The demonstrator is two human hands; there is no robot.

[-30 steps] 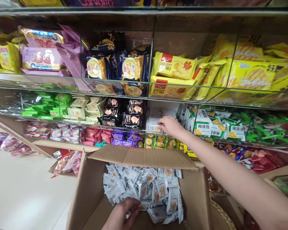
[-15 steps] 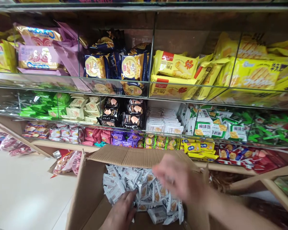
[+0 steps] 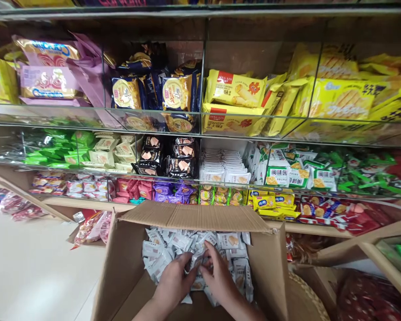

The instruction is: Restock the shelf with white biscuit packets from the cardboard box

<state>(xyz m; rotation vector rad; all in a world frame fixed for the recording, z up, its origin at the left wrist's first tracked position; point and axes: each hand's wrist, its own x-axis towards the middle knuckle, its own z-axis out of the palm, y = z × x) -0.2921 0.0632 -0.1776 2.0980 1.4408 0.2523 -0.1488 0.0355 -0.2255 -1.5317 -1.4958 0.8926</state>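
An open cardboard box [image 3: 120, 263] stands at the bottom centre, with many small white snack packets [image 3: 157, 258] heaped inside. Both of my hands are down in it, close together over the heap. My left hand [image 3: 176, 277] has its thumb and fingers closed around the left side of a white packet [image 3: 198, 257]. From the right, my right hand [image 3: 217, 276] pinches the same packet between its thumb and fingers. Other white packets lie under and around both hands and hide part of the fingertips.
Behind the box rise glass-fronted shelves [image 3: 173, 140] of sorted snacks, including yellow packs [image 3: 235, 89] and neat rows of white packets [image 3: 225, 167]. The box's back flap [image 3: 194, 217] leans toward the lowest shelf. A woven basket [image 3: 304, 296] is at right; tiled floor [image 3: 30, 263] at left.
My right hand has come down and left from above the box's right side to the packets beside my left hand. My left hand has shifted slightly, and both now hold a packet.
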